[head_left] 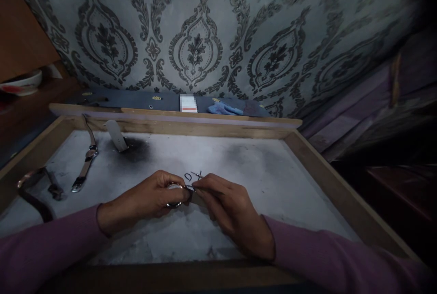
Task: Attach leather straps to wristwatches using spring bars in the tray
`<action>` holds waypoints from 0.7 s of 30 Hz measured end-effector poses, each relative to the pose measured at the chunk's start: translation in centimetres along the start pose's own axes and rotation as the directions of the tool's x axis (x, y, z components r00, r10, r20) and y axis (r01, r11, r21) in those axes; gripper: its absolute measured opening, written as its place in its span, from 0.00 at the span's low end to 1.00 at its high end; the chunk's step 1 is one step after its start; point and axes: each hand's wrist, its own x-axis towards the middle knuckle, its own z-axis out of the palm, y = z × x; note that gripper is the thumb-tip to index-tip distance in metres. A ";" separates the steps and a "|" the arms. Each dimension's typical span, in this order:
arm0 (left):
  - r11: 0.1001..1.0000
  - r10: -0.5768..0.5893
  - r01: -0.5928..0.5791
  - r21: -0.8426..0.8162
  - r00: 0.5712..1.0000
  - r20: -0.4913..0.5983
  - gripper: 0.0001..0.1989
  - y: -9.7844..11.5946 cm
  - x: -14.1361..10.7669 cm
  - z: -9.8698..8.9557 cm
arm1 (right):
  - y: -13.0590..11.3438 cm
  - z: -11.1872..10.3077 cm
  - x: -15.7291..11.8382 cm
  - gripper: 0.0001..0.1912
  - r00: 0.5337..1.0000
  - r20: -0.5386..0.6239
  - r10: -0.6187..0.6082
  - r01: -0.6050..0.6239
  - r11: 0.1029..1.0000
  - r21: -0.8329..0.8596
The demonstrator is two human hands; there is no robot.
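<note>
Watch case [174, 185] in left hand [146, 196], beneath thumb [175, 194]

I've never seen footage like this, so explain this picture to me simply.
There is no machine here: a person works bare-handed, and a head-worn camera looks forward and down. The left hand holds a round, shiny-rimmed object, partly covered by the thumb. The right hand pinches something thin against or near its edge; its exact kind is unclear. Below is a wooden-edged tray. At its left lie a wristwatch, a curved brown strap and a pale strip.
</note>
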 end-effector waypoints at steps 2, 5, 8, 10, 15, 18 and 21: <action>1.000 -0.003 0.003 -0.011 1.000 -0.004 0.09 -0.1 0.1 0.0 | 0.0 0.0 -0.1 0.10 1.000 0.006 -0.009 0.009 1.000 -0.011; 1.000 -0.006 0.006 -0.019 1.000 0.003 0.10 0.1 0.1 0.0 | 0.1 0.0 -0.1 0.10 1.000 0.008 -0.017 0.017 1.000 -0.014; 1.000 -0.002 0.003 -0.026 1.000 0.018 0.13 0.5 -0.2 0.0 | 0.1 -0.2 0.1 0.09 1.000 0.002 0.031 -0.031 0.999 0.029; 1.000 0.011 -0.011 -0.024 0.999 0.030 0.15 0.7 -0.4 0.0 | 0.1 -0.2 0.3 0.09 0.996 -0.010 0.094 -0.093 0.993 0.071; 0.999 0.041 -0.040 -0.019 0.996 0.074 0.15 0.7 -0.7 -0.4 | 0.2 -0.4 0.5 0.09 0.969 0.004 0.245 -0.240 0.948 0.208; 0.998 0.057 -0.056 -0.014 0.993 0.101 0.13 0.5 -0.6 -0.6 | 0.4 -0.4 0.5 0.08 0.964 0.010 0.266 -0.260 0.934 0.244; 0.998 0.070 -0.069 -0.014 0.991 0.118 0.11 0.4 -0.5 -0.7 | 0.5 -0.4 0.4 0.08 0.962 0.010 0.274 -0.267 0.929 0.256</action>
